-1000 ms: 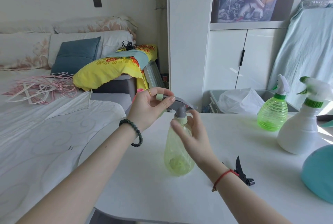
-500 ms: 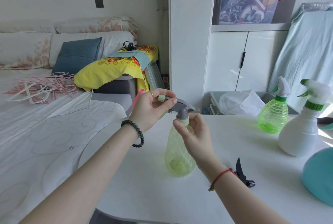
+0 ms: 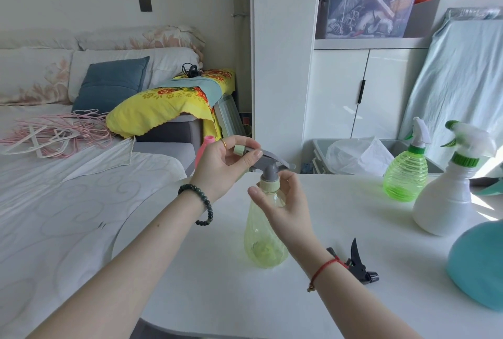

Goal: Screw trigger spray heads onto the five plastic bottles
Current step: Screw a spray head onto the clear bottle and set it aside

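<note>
While left hand (image 3: 217, 168) pinches grey spray head (image 3: 270, 172) by its nozzle, right hand (image 3: 285, 205) grips yellow bottle (image 3: 260, 246) at neck.

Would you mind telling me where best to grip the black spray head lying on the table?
Probably by its thick middle body, coming from above. The black spray head lies flat on the table, so only its top is open, and its thin trigger sticks out away from the person and would make a poor pinch.

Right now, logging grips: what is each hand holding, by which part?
Left hand pinches the grey spray head by its nozzle; right hand grips its collar on the yellow-green bottle.
</note>
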